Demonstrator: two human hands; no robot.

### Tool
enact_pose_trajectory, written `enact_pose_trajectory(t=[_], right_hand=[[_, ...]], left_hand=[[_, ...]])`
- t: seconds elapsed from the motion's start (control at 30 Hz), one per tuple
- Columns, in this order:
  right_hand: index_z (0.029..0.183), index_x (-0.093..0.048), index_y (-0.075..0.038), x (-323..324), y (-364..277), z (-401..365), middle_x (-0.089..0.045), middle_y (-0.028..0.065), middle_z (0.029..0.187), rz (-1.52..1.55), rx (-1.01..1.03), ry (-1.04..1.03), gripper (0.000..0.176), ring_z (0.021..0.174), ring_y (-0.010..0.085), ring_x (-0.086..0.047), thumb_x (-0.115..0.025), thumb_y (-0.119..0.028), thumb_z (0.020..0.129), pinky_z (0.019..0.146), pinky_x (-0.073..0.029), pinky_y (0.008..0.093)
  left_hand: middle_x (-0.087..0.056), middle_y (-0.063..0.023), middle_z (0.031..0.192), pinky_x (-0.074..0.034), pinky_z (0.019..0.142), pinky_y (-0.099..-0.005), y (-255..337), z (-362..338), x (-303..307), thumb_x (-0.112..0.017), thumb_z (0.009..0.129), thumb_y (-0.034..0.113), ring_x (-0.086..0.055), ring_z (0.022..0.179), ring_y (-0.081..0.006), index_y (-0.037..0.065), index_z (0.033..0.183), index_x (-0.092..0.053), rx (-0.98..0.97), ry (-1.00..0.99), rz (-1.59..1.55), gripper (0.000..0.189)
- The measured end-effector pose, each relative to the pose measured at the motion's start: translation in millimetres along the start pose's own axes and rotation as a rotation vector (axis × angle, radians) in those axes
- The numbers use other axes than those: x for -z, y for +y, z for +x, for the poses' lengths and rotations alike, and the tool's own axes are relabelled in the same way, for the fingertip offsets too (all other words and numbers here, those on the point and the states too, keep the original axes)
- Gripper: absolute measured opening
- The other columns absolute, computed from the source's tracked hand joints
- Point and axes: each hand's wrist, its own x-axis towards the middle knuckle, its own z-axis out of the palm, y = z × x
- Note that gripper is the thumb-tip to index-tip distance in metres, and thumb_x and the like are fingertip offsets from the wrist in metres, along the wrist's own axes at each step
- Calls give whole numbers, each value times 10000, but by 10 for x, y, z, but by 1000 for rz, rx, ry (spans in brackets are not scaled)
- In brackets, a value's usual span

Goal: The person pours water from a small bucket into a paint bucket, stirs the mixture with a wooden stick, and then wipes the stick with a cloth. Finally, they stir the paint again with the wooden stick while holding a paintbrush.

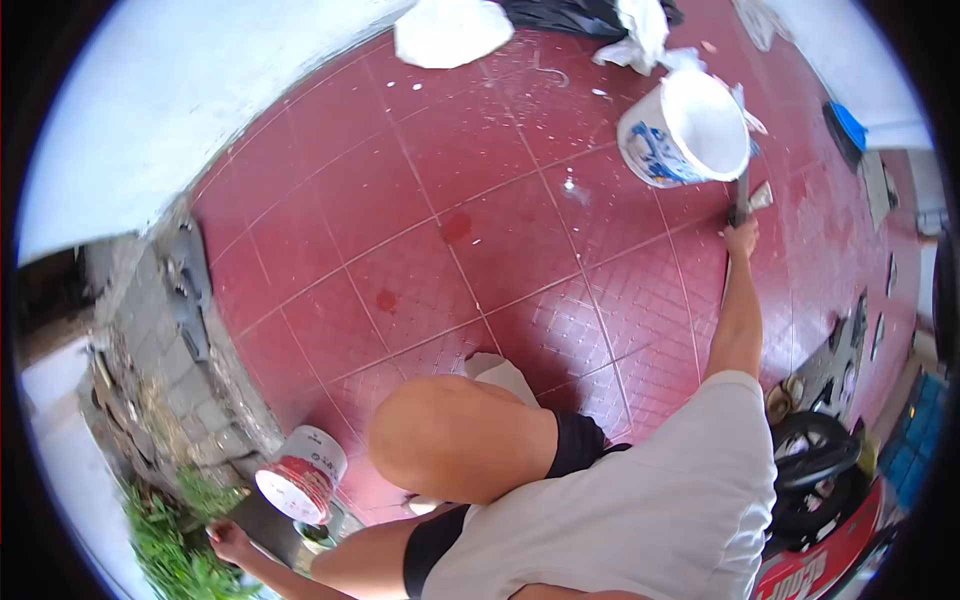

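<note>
Risk: your right hand [741,238], clamped on tool [741,195], could tip bucket [690,125] upper right; left hand [230,540] by can [300,478], grip unclear.

1. Far right, the right hand [742,238] closes round a thin tool [741,198] that is too small to identify.
2. Near left, the left hand [228,540] lies at the picture's rim; its grip is unclear.
3. The print on the white bucket [685,125] is too blurred to read.
4. The red scooter [815,575] is cut off near right.
</note>
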Motion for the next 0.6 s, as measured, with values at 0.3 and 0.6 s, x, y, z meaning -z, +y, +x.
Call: enact_pose_trajectory(t=[0.3, 0.6], right_hand=[[994, -539, -40, -783, 1015, 986, -575, 217, 953, -291, -404, 555, 564, 867, 379, -590, -540, -552, 755, 612, -494, 514], [1147, -450, 32, 3058, -1765, -795, -591, 243, 905, 578, 659, 634, 558, 799, 349, -594, -490, -452, 870, 602, -485, 454]], left_hand=[[-442, -10, 599, -396, 651, -315, -80, -647, -1096, -435, 838, 101, -476, 618, -144, 116, 612, -412, -55, 60, -295, 228], [-528, -91, 754, -449, 632, -355, -92, -1107, -405, -324, 962, 246, -524, 660, -205, 74, 795, -437, -341, 275, -397, 265]])
